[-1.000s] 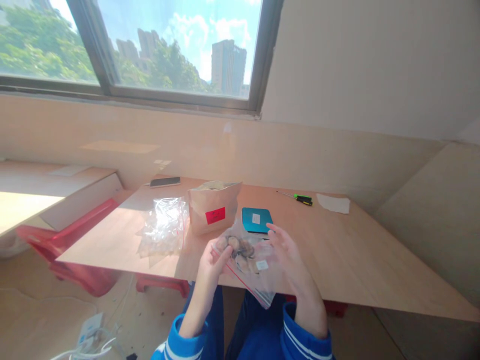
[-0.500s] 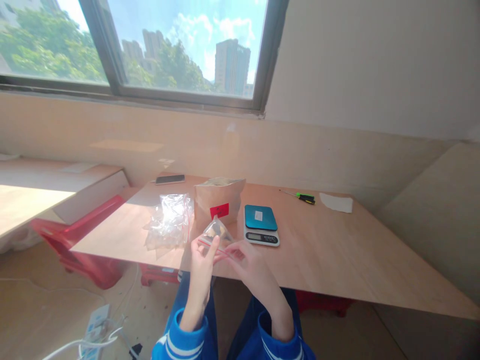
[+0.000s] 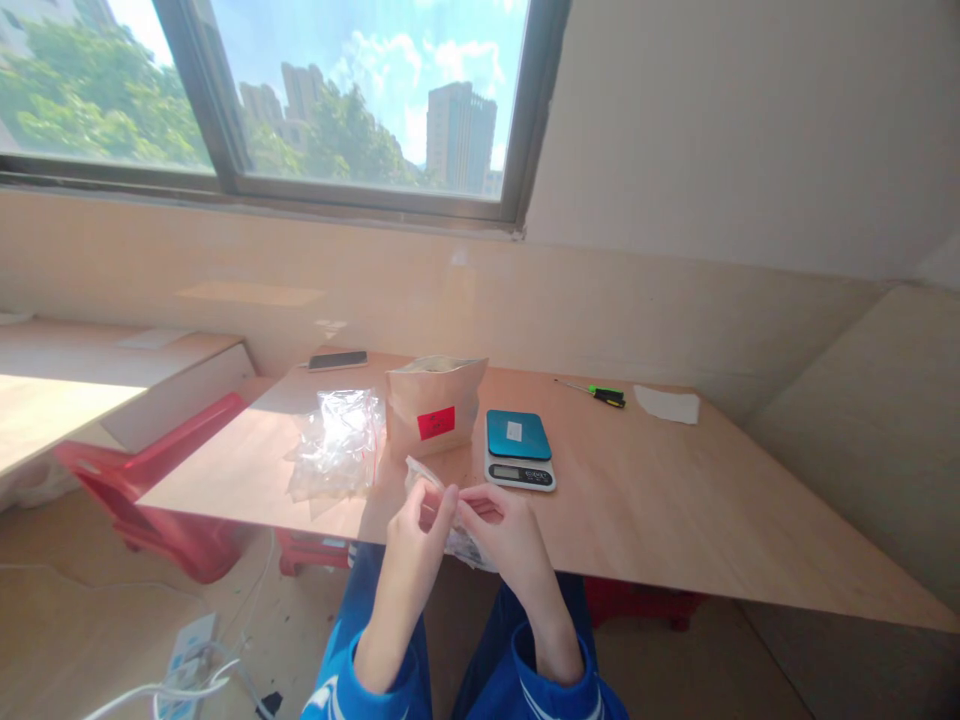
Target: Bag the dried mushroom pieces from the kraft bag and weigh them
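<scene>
Both my hands meet at the table's near edge around a small clear zip bag (image 3: 463,546). My left hand (image 3: 421,535) pinches it between thumb and fingers. Thumb and fingertips of my right hand (image 3: 504,525) close on it right beside the left fingertips. Part of the bag hangs below the hands and another part sticks up at the left; the fingers hide the rest. What lies inside the bag is hard to make out. Just beyond stands an open brown paper pouch (image 3: 409,410) with a red label. Right of it is a kitchen scale (image 3: 517,436) with a blue top.
Loose clear zip bags (image 3: 337,445) lie in a pile on the left. A phone (image 3: 337,360) rests near the back edge. Two screwdrivers (image 3: 604,395) and a white paper piece (image 3: 666,405) are at the back right. A red chair (image 3: 165,480) stands left of the table.
The zip bag has turned from sticking up in front of the hands to hanging partly below them. Both hands have come together, fingertips now meeting.
</scene>
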`<state>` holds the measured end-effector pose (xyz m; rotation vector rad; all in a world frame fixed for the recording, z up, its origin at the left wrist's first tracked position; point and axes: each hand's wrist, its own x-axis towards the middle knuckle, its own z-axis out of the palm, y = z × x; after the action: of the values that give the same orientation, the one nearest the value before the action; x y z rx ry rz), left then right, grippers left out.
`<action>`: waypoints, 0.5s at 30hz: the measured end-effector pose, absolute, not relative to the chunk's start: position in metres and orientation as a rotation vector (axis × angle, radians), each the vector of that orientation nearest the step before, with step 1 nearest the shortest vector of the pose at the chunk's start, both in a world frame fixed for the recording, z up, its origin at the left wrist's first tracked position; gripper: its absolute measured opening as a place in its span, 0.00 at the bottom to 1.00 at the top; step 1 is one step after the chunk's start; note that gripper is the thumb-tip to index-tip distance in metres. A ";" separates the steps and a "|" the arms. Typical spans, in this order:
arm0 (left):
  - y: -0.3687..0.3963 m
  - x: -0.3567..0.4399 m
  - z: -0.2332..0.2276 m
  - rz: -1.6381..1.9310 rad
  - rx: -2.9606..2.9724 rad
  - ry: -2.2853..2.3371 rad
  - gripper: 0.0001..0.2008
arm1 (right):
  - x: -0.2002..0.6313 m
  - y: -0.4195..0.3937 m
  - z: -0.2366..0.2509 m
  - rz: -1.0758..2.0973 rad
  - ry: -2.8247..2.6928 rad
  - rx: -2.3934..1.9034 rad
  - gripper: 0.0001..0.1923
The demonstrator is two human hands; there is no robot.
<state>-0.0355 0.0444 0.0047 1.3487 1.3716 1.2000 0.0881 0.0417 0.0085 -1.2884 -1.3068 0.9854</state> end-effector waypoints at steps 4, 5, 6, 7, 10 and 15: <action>0.046 -0.037 0.000 1.235 1.382 1.322 0.18 | 0.083 0.038 0.010 1.000 -1.344 -1.313 0.10; 0.047 -0.038 -0.001 1.237 1.390 1.304 0.18 | 0.083 0.038 0.011 1.005 -1.344 -1.315 0.09; 0.047 -0.039 -0.001 1.236 1.387 1.280 0.19 | 0.082 0.038 0.011 1.014 -1.335 -1.318 0.10; 0.047 -0.041 -0.001 1.230 1.371 1.237 0.19 | 0.083 0.037 0.011 1.039 -1.316 -1.314 0.11; 0.046 -0.045 0.000 1.225 1.234 1.012 0.20 | 0.085 0.038 0.011 1.201 -1.208 -1.230 0.16; 0.043 -0.040 -0.001 1.277 1.061 0.856 0.18 | 0.088 0.039 0.015 1.384 -1.088 -1.074 0.21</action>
<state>-0.0404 0.0428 -0.0008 1.0609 0.8564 1.2774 0.0881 0.0388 0.0151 -1.0737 -1.0876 1.3841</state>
